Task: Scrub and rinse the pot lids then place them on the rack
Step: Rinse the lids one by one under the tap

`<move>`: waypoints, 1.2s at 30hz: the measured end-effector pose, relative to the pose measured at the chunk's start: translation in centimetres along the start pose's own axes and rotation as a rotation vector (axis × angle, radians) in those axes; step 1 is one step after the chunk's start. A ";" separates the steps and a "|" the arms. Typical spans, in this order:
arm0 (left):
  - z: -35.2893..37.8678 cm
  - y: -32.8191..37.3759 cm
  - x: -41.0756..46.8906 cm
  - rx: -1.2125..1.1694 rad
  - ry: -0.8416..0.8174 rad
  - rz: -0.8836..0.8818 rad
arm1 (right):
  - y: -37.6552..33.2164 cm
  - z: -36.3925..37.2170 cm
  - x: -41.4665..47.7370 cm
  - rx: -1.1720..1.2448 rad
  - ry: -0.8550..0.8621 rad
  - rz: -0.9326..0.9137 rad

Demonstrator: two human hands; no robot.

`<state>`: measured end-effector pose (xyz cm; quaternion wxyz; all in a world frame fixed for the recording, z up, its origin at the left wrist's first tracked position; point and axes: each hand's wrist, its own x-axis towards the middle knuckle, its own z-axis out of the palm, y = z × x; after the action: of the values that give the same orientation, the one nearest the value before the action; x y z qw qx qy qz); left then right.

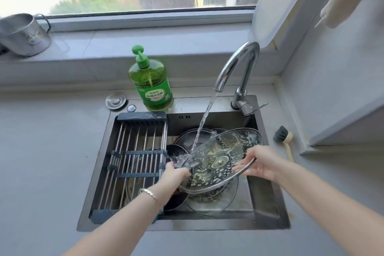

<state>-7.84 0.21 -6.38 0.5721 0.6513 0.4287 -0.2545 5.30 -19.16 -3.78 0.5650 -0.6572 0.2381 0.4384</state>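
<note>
The fingers (180, 172) of the left hand (173, 175) are curled tight over the near-left rim of a round clear-glass pot lid (224, 147) with a steel band. The right hand (259, 164) takes the opposite rim, its thumb above and its spread fingers under the glass, showing through it. Between the two hands the lid is held tilted over the right half of a dark steel sink (262, 195), underside up. Soap suds are spotted across it, and the metal knob fitting (219, 161) is at its centre. A silver bracelet (148, 192) circles the left wrist.

A stream of water (204, 118) falls from a curved chrome faucet (239, 64) at the sink's back right corner. It strikes the lid near the left hand and splashes there.

Below the held lid a second glass lid (209, 203) lies in the basin, soapy as well. More round lids (191, 137) are stacked toward the back wall of the sink. A dark round piece (176, 201) sits under the left wrist; lid or pan, I cannot tell.

A roll-up rack of steel rods with dark blue end bars (137, 158) spans the sink's left half.

On the grey counter (52, 151) a green pump bottle of dish soap (150, 83) stands at the sink's back edge. A round metal drain stopper (115, 100) lies just beside it to the left. A wooden-handled brush with dark bristles (283, 137) lies at the sink's right edge. A steel mug (22, 35) stands on the window sill at the far left.
</note>
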 end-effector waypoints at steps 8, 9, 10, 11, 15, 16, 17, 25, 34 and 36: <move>4.7 2.5 -3.5 0.645 0.045 0.824 | -2.3 2.5 -3.3 -0.144 0.058 -0.036; 4.9 2.5 -3.4 0.594 0.132 0.919 | -2.7 2.9 -3.6 -0.173 0.051 -0.043; 4.9 2.3 -3.2 0.523 0.175 0.979 | -3.2 3.4 -3.8 -0.214 0.042 -0.053; 4.7 2.3 -3.2 0.452 0.186 0.989 | -3.6 3.8 -3.8 -0.265 0.034 -0.065; 3.3 3.2 -2.3 0.161 0.163 0.824 | -4.5 5.9 -3.3 -0.338 -0.024 -0.159; 2.9 3.9 -2.1 0.044 0.154 0.754 | -4.5 6.6 -2.9 -0.308 -0.013 -0.200; 2.4 4.7 -1.9 -0.103 0.141 0.666 | -4.4 7.3 -2.4 -0.294 0.018 -0.268; 0.2 7.3 -1.8 -0.664 0.086 0.352 | 2.4 12.4 0.8 -0.960 0.070 -1.172; -1.4 7.9 -1.1 -0.632 0.087 0.389 | -0.5 12.5 2.0 -0.974 0.055 -1.121; -1.7 7.7 -1.1 -0.604 0.089 0.391 | -0.3 12.6 2.0 -1.015 0.012 -1.221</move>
<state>-2.14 1.69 -1.10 0.7574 0.5330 0.3764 0.0265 2.67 -6.77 -5.08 0.3357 -0.8512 -0.3902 0.1025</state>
